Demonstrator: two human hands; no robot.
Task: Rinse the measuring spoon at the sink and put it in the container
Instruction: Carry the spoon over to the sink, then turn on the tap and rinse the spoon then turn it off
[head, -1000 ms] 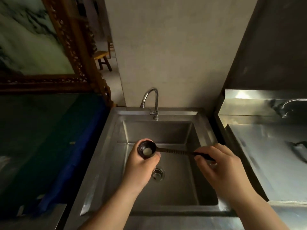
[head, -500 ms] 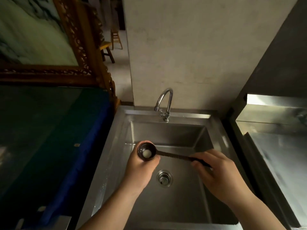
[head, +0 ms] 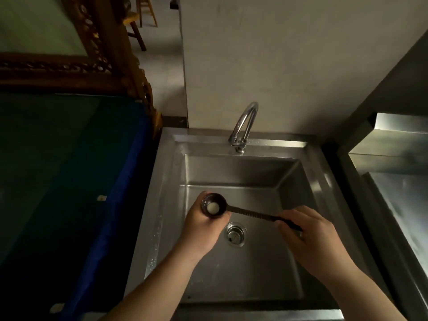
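Over the steel sink (head: 166, 205), the left hand (head: 203, 230) cups the bowl of the black measuring spoon (head: 231, 209), fingers curled closed under it; the bowl faces up with a pale blob inside. The handle runs rightward and slightly toward the person, above the drain (head: 235, 234). The right hand (head: 310, 237) has its grip pinched shut on the handle's end.

Measuring spoon (head: 214, 206) in both hands, left hand (head: 203, 230) and right hand (head: 310, 237), over sink (head: 324, 172).
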